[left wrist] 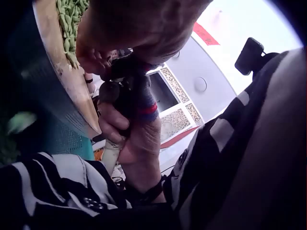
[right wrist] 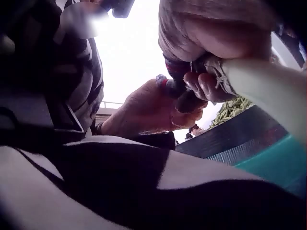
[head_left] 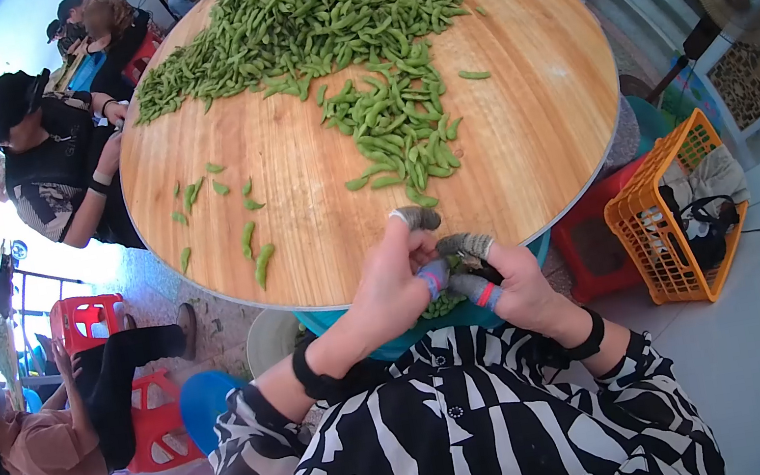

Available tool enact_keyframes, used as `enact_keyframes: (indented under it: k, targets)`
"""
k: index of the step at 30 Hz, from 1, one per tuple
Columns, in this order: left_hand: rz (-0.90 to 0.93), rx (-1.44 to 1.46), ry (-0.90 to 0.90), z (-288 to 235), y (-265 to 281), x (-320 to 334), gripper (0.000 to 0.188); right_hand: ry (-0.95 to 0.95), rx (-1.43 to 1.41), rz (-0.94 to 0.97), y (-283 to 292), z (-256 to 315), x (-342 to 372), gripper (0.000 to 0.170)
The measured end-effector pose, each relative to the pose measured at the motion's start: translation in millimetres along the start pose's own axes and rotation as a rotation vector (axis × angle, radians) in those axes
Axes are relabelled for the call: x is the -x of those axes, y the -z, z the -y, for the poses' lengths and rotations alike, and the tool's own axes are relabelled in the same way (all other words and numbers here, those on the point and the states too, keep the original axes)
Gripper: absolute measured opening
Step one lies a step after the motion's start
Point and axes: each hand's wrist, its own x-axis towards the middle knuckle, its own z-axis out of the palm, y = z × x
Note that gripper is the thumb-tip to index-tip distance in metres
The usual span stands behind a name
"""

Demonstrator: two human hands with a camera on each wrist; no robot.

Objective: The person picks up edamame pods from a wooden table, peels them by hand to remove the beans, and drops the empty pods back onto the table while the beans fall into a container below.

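Over the near table edge, my left hand (head_left: 377, 283) and right hand (head_left: 525, 289) meet with bent fingers, their tips close together. Grey knitted covers wrap several fingertips; the thumb covers carry coloured bands. Between the fingertips they pinch what looks like a green soybean pod, mostly hidden by the fingers. In the right wrist view, a pale sleeve-like piece (right wrist: 264, 84) with a frayed edge lies against the right hand. Below the hands, a teal basket (head_left: 314, 325) contains green pods. Loose soybean pods (head_left: 397, 125) trail across the tabletop towards my hands.
A large pile of pods (head_left: 316, 19) covers the far part of the round wooden table (head_left: 539, 113). Single pods (head_left: 265, 266) lie at its left. An orange crate (head_left: 643, 235) stands right, red stools (head_left: 156, 422) left. Other people sit around the table and behind it.
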Motion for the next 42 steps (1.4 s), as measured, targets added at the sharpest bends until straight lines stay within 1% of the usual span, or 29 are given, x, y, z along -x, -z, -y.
enact_keyframes:
  k: [1, 2, 4, 5, 7, 8, 9, 11, 12, 14, 15, 17, 18, 20, 24, 26, 27, 29, 33, 35, 36, 38, 42]
  targets:
    - [-0.010, -0.205, -0.023, -4, 8, 4, 0.033, -0.048, 0.097, 0.039, 3, 2, 2, 0.034]
    - [-0.009, -0.211, -0.025, -7, 23, 6, 0.033, -0.044, 0.094, 0.035, 6, -1, 3, 0.034]
    - [-0.135, -1.090, -0.331, -11, 59, 8, 0.028, -0.181, -0.047, 0.031, 15, -9, 10, 0.032]
    - [-0.131, -1.093, -0.329, -13, 66, 6, 0.028, -0.183, -0.051, 0.030, 18, -10, 12, 0.032]
    - [-0.265, -1.294, -0.369, -18, 77, -3, 0.024, -0.204, -0.153, -0.090, 22, -11, 8, 0.031]
    - [-0.192, -1.163, -0.414, -18, 72, -9, 0.029, -0.196, -0.160, -0.117, 19, -6, 6, 0.030]
    - [-0.193, -1.163, -0.413, -16, 63, -17, 0.029, -0.196, -0.160, -0.116, 17, -2, 3, 0.030]
    - [0.106, -0.823, -0.391, -13, 42, -37, 0.031, -0.199, -0.196, -0.068, 16, 4, -2, 0.031]
    - [0.099, -0.819, -0.391, -9, 33, -46, 0.031, -0.200, -0.189, -0.063, 18, 4, -2, 0.031]
    - [0.101, -1.000, -0.487, 1, 22, -59, 0.023, -0.199, -0.196, -0.067, 18, 0, -1, 0.031]
    - [0.096, -0.999, -0.483, 6, 22, -61, 0.023, -0.200, -0.195, -0.061, 18, -2, 0, 0.031]
    - [0.012, -0.946, -0.464, 12, 21, -63, 0.018, -0.236, -0.342, -0.115, 18, -6, 2, 0.032]
    - [0.020, -0.946, -0.466, 12, 22, -64, 0.018, -0.236, -0.344, -0.122, 17, -9, 2, 0.032]
    - [-0.010, -0.848, -0.535, 14, 24, -60, 0.019, -0.200, -0.395, -0.116, 15, -13, 0, 0.033]
    - [-0.036, -0.927, -0.501, 8, 24, -43, 0.019, -0.246, -0.457, -0.090, 8, -6, -12, 0.033]
    - [0.011, -0.410, 0.075, -1, 22, -35, 0.022, -0.259, -0.466, -0.096, 3, -11, -16, 0.032]
    - [0.007, -0.403, 0.078, -1, 22, -33, 0.022, -0.266, -0.461, -0.092, 2, -9, -16, 0.032]
    - [-0.032, -0.074, 0.132, -1, 22, -30, 0.020, -0.249, -0.429, -0.017, 0, -7, -18, 0.032]
    - [-0.010, 0.026, 0.064, 10, 20, -26, 0.021, -0.219, -0.375, -0.039, -7, -4, -19, 0.033]
    - [-0.053, 0.249, 0.108, 13, 19, -25, 0.026, -0.199, -0.434, -0.014, -9, -6, -19, 0.034]
    - [-0.057, 0.249, 0.108, 12, 20, -24, 0.026, -0.200, -0.433, -0.009, -11, -5, -19, 0.034]
    - [-0.069, 0.323, 0.111, 10, 20, -24, 0.028, -0.218, -0.549, -0.028, -14, -2, -19, 0.036]
    - [-0.099, 0.334, 0.070, 7, 16, -22, 0.027, -0.197, -0.544, 0.013, -12, -4, -19, 0.036]
